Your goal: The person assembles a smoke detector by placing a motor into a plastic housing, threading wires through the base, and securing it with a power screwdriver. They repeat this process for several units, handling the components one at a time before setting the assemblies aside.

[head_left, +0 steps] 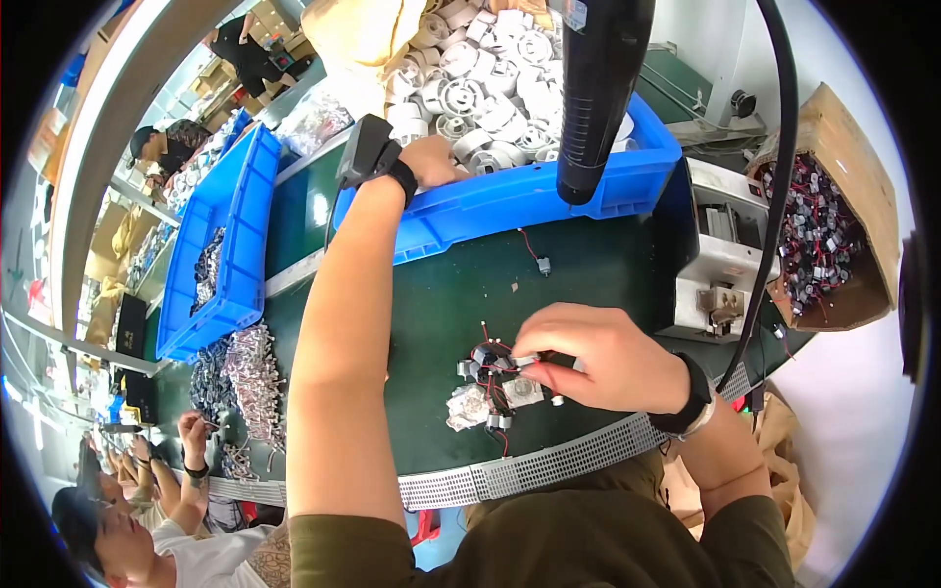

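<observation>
My left hand (429,163) reaches over the near rim of a blue bin (529,201) and touches the white round plastic parts (470,93) heaped in it. Its fingertips are hidden, so whether it grips one cannot be told. Over the green table, my right hand (598,358) is closed in a pinch on a small motor with wires. The fingers cover most of that motor. Just left of this hand lies a small pile of motors (482,365) with red and black wires, beside a crumpled whitish lump (468,407).
A dark cylindrical tool (598,98) hangs over the bin. A grey metal fixture (720,255) and a cardboard box (863,284) of wired motors stand at right. Another blue bin (221,245) and wire bundles (253,382) are at left, near a co-worker (127,529).
</observation>
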Demonstrator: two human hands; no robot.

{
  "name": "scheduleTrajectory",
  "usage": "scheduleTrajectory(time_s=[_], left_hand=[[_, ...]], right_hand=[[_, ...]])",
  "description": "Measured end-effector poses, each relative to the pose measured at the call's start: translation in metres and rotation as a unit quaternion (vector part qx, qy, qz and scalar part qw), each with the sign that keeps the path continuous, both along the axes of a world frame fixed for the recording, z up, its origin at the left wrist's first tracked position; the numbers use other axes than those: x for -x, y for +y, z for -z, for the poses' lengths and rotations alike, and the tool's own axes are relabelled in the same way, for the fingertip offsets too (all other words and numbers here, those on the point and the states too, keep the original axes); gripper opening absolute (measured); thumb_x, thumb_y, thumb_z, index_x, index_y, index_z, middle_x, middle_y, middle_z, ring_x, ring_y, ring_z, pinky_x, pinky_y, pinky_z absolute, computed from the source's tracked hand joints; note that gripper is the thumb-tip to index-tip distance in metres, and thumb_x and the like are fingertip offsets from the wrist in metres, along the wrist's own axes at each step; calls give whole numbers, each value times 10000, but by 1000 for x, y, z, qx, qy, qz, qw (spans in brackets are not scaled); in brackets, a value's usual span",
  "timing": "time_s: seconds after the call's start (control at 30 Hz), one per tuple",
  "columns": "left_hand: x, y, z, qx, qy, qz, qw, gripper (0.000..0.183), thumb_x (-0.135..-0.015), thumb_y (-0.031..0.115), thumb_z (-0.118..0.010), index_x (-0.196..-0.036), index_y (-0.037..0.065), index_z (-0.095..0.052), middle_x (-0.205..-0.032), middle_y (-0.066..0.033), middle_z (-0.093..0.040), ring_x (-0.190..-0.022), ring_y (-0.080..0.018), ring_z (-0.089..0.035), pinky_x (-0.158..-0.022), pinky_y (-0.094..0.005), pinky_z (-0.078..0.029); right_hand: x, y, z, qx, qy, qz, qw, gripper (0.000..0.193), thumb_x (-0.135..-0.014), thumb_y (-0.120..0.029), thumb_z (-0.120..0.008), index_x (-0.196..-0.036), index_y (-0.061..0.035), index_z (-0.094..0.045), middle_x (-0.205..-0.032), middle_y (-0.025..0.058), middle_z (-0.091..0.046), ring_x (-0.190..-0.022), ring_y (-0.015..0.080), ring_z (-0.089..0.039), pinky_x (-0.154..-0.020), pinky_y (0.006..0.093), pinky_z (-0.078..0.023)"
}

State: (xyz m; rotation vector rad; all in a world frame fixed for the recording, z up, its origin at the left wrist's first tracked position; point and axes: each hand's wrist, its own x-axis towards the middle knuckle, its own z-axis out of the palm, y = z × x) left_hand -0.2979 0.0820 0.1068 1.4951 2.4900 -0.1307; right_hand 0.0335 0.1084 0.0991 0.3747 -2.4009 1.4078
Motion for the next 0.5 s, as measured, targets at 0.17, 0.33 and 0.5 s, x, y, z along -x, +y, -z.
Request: scheduleTrajectory(time_s=[0.17, 0.33, 0.5], left_hand=[[-39, -43, -40, -299, 75, -113, 945, 766, -678, 557, -725, -1070, -93, -616, -921, -236, -666, -881, -265, -670, -764, -350, -513], [-167, -97, -44, -507, -327, -31, 797, 642, -682, 147, -817, -1210, -72, -526, -1014, -126, -640, -972, -168, -611, -872, -290, -490], [-286, -133, 24, -510, -483, 51, 710, 678, -645, 59, -811, -1241, -54, -509, -1178, -180, -565, -1103, -254, -558, -955, -373, -436]], right_hand=[[-26, 14, 2, 35, 55, 59, 996, 233, -726, 22, -718, -940, -29, -643, -911, 113, -655, -774, 238, -631, -675, 305, -510], [-56, 33, 15, 117, 31, 140, 983, 227, -787, 64, -640, -1005, 11, -607, -1080, 129, -568, -896, 157, -603, -758, 257, -506], [-78, 51, 27, 136, 35, 163, 977, 285, -841, 83, -565, -1122, 37, -554, -1128, 135, -542, -965, 202, -612, -852, 300, -512]])
